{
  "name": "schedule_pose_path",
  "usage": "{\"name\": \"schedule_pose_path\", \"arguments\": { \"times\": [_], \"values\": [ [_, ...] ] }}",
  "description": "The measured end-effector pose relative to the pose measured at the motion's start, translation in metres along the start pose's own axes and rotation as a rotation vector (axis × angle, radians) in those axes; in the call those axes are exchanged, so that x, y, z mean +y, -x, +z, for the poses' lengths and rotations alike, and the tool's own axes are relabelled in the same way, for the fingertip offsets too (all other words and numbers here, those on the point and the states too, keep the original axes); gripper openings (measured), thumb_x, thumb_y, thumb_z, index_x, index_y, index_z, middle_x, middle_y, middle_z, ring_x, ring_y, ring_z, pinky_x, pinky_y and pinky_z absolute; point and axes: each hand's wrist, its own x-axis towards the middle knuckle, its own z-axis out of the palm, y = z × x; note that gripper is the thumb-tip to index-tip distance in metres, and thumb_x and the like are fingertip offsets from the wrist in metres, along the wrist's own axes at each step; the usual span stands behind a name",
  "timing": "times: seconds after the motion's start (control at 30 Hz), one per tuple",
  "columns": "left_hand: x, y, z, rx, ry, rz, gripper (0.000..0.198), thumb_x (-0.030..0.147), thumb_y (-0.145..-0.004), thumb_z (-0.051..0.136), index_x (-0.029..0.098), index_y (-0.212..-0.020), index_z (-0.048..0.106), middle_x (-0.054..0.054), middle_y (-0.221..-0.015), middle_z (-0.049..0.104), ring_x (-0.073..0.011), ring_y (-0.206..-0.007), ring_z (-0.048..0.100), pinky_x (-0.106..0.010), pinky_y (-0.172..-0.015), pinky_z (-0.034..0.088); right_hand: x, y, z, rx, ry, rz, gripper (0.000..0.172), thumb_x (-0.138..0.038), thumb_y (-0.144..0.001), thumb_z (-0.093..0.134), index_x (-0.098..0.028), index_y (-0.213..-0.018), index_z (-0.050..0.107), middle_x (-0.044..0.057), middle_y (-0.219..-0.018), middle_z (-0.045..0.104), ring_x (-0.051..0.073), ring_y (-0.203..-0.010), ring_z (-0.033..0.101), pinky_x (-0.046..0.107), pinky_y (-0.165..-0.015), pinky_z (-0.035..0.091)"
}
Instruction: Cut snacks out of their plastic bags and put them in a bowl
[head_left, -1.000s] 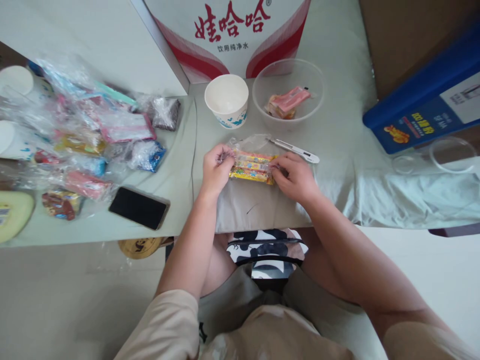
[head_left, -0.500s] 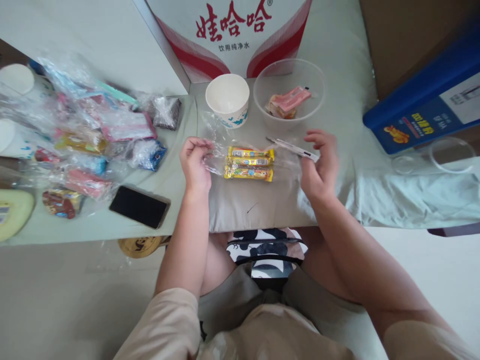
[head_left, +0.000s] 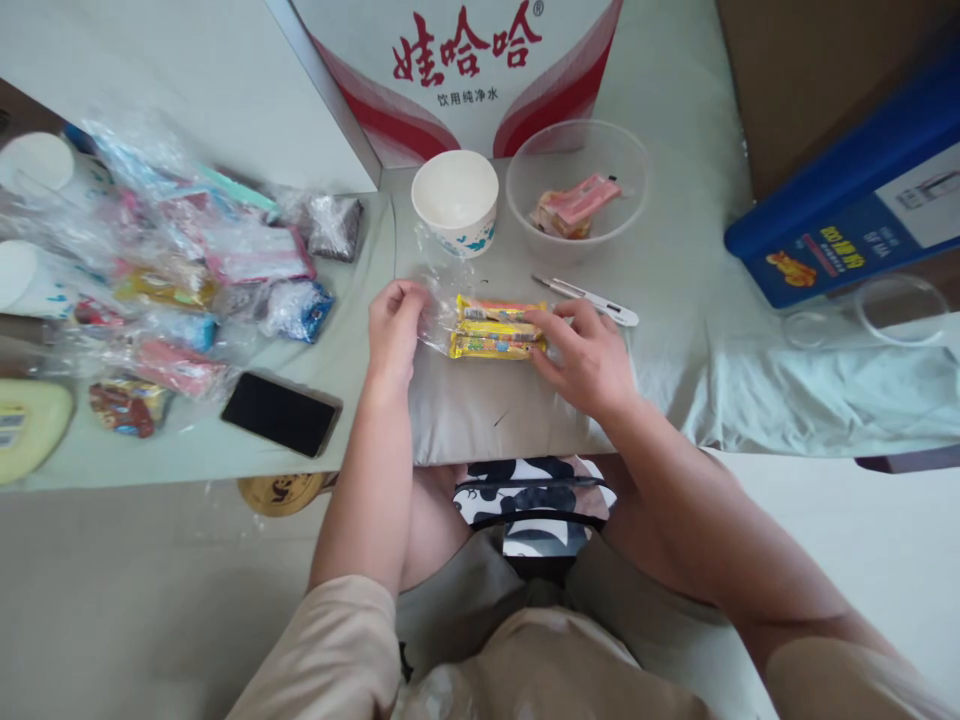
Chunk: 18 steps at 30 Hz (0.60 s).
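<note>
At the far left, a heap of clear-wrapped packets [head_left: 259,255] lies on the pale cloth [head_left: 480,425], with a dark phone [head_left: 281,413] near its front edge. Next comes the left hand [head_left: 396,318], its thumb and fingertips pinched together on a piece of clear film [head_left: 437,312]. The film spreads from that pinch toward the left ends of three yellow stick packets [head_left: 496,348], which lie side by side on the cloth between the two hands; whether it wraps any part of them cannot be told. Behind them stands a white paper cup [head_left: 478,238].

The right hand [head_left: 589,350] is at the packets' right ends, fingers loosely spread and bent, fingertips on or just over them; contact is hard to confirm. Just beyond it lies a white craft knife [head_left: 600,303], and behind that a clear tub [head_left: 637,195] holding a pink packet [head_left: 581,203].

The step in hand looks like parting film from sticks. The next move seems to call for a steady left pinch and a light right touch, so that the sticks stay together.
</note>
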Motion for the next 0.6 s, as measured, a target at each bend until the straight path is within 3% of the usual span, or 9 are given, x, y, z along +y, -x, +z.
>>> {"name": "schedule_pose_path", "arguments": {
  "times": [0.1,0.2,0.4,0.5,0.6],
  "values": [
    [0.005,0.003,-0.001,-0.080,-0.004,-0.067,0.022,0.029,-0.071,0.074,0.020,-0.059,0.058,0.003,-0.053,0.050,-0.0078,-0.045,0.036,-0.023,-0.039,0.021,-0.001,0.002,-0.003,0.035,-0.060,0.023,0.037,-0.023,-0.096,0.051,-0.027,-0.130,0.066,0.011,-0.127,0.062,0.015,-0.075,0.060,0.030,-0.061,0.044],
    [0.010,0.004,-0.001,-0.142,0.146,-0.177,0.027,0.027,-0.067,0.075,0.020,-0.056,0.051,0.005,-0.050,0.040,-0.0057,-0.039,0.028,-0.022,-0.036,0.014,-0.006,0.006,-0.008,0.020,-0.085,0.019,0.034,-0.024,-0.099,0.048,-0.028,-0.126,0.067,0.010,-0.124,0.064,0.016,-0.076,0.061,0.027,-0.055,0.039],
    [0.015,0.003,-0.002,-0.185,0.301,-0.233,0.030,0.030,-0.068,0.075,0.020,-0.060,0.047,0.005,-0.052,0.040,-0.0045,-0.037,0.028,-0.022,-0.034,0.014,-0.007,0.008,-0.008,-0.084,0.010,0.025,0.030,-0.030,-0.094,0.061,-0.021,-0.122,0.069,0.014,-0.112,0.073,0.030,-0.100,0.063,0.039,-0.081,0.048],
    [0.012,0.002,-0.002,-0.155,0.315,-0.253,0.027,0.029,-0.066,0.072,0.021,-0.061,0.048,0.005,-0.049,0.041,-0.0056,-0.037,0.029,-0.023,-0.033,0.012,-0.003,0.005,-0.006,-0.080,-0.048,0.000,0.023,-0.025,-0.098,0.053,-0.020,-0.110,0.072,0.012,-0.095,0.073,0.029,-0.096,0.063,0.040,-0.086,0.047],
    [0.009,0.000,-0.001,-0.115,0.319,-0.250,0.027,0.032,-0.067,0.072,0.022,-0.061,0.047,0.006,-0.047,0.040,-0.0063,-0.036,0.029,-0.024,-0.034,0.010,-0.004,0.004,-0.008,-0.034,-0.134,-0.100,0.028,-0.021,-0.101,0.045,-0.022,-0.095,0.072,0.009,-0.088,0.072,0.025,-0.092,0.063,0.038,-0.087,0.047]
  ]
}}
